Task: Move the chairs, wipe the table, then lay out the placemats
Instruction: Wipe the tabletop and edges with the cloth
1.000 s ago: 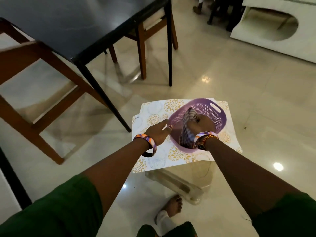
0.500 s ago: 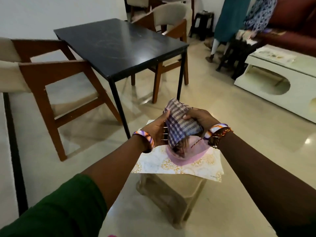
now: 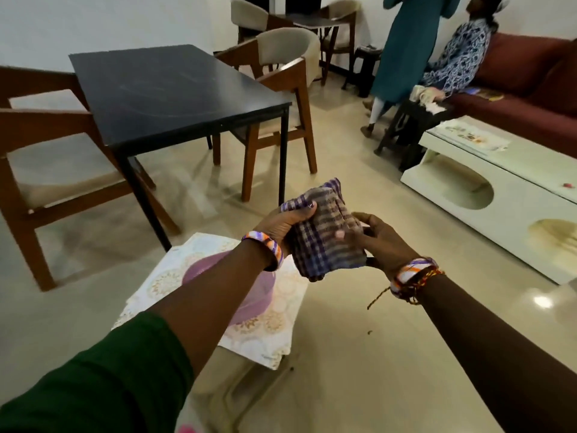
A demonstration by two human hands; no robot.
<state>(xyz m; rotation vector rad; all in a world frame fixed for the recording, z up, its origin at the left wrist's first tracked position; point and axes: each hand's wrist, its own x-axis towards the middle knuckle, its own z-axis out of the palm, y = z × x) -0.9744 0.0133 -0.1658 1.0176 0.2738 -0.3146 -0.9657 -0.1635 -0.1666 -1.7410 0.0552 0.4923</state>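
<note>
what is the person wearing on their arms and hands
Both arms have dark green sleeves pushed up toward the elbows, leaving the forearms bare. The left hand has a bangle at the wrist, striped in orange, purple and white. The right hand has a matching striped bangle plus a red, yellow and black thread band with a loose end hanging. No gloves, and no rings that I can make out.

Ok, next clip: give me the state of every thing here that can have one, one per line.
checked cloth: folded, held up in both hands
left hand: grips the cloth
right hand: grips the cloth
black table: top bare, nothing laid out
left chair: upright, beside the table
right chair: upright, at the table's far side
placemats: stacked on a stool under the purple basket
</note>
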